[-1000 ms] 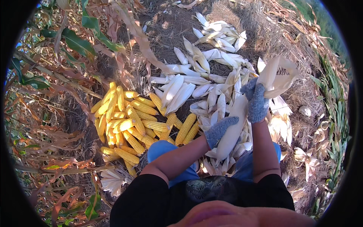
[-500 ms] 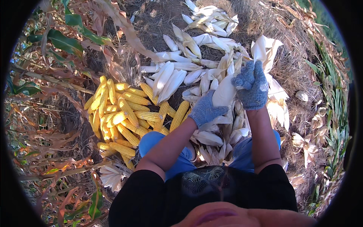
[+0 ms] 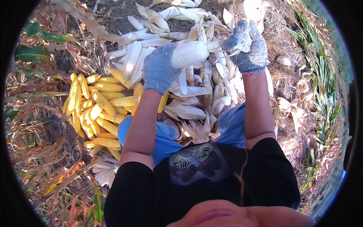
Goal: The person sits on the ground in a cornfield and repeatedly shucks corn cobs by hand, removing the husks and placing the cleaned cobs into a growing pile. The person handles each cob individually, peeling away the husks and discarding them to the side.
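Observation:
My left hand [image 3: 160,70], in a grey knitted glove, is wrapped round one end of an ear of corn [image 3: 190,54] that is still covered in pale husk. The ear lies nearly level, its other end pointing at my right hand [image 3: 247,47]. That hand, gloved alike, has its fingers curled closed on husk, with thin pale strips showing at the fingers. Broad dry husk leaves [image 3: 254,10] stick up just beyond it. Below and left of my left hand lies a pile of bare yellow corn cobs [image 3: 102,102].
Unhusked ears [image 3: 132,60] lie beyond my left hand. Loose husks [image 3: 189,110] cover the ground between my knees. Dry corn stalks [image 3: 38,94] crowd the left side, and green leaves [image 3: 321,75] line the right edge.
My left hand has moved left and away from me with the ear. The hands are farther apart, and thin husk strips now show at my right hand. The view has shifted.

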`<action>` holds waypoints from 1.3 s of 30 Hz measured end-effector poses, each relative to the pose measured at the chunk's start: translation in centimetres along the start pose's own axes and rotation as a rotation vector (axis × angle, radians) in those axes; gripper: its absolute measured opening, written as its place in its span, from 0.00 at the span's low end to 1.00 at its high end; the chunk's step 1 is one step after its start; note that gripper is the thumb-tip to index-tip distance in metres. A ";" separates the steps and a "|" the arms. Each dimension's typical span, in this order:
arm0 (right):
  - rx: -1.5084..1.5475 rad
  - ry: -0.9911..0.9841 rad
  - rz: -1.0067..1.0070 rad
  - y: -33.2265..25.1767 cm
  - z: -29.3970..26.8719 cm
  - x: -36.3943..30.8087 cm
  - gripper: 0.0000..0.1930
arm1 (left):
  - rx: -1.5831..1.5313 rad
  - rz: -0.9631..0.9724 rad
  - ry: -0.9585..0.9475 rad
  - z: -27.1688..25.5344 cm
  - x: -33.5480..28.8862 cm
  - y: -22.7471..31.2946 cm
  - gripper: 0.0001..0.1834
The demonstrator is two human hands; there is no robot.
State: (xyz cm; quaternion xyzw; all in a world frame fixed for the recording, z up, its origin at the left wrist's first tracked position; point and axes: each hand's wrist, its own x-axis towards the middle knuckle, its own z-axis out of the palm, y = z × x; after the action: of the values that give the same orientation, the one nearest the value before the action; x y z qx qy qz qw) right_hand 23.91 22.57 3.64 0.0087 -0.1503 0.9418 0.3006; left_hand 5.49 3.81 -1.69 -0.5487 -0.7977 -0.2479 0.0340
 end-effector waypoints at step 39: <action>-1.475 -0.189 0.348 7.6 -2.5 -0.7 0.49 | -1.914 -0.599 0.313 -1.9 1.3 -5.4 0.19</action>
State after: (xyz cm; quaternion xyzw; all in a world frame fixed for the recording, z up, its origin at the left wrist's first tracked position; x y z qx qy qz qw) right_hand 20.32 17.05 -0.93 -0.1376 -0.7647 0.6266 0.0617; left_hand -0.25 2.65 -1.51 -0.0843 -0.3557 -0.8501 -0.3791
